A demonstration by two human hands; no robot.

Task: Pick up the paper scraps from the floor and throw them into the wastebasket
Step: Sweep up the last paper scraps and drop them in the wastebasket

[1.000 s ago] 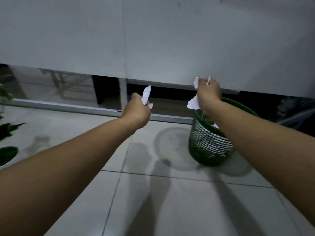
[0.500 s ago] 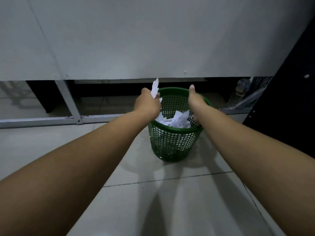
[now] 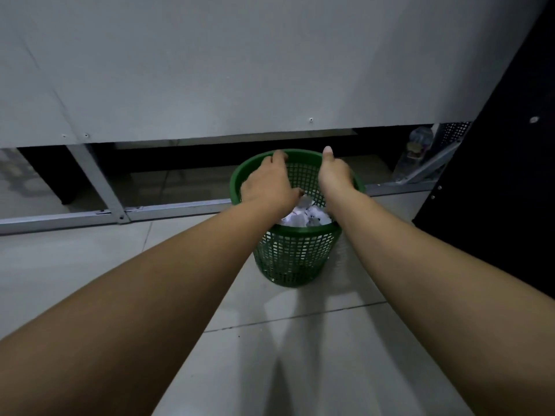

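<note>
A green mesh wastebasket point(image 3: 295, 259) stands on the pale tiled floor in front of a grey panel. White crumpled paper scraps point(image 3: 306, 217) lie inside it. My left hand point(image 3: 267, 183) hovers palm down over the basket's left rim, fingers spread, with nothing visible in it. Over the right side of the opening my right hand point(image 3: 333, 172) is held with its thumb up; its fingers are hidden behind the hand, and no paper shows in it.
A grey wall panel point(image 3: 240, 70) rises behind the basket, over a metal frame point(image 3: 99, 187) with a dark gap underneath. A dark cabinet point(image 3: 504, 190) stands at the right. A plastic bottle point(image 3: 416, 148) sits in the gap at the back right.
Both hands have moved over the basket's opening. The white scrap that stuck up from my left hand is gone from it, and that hand's fingers have spread.
</note>
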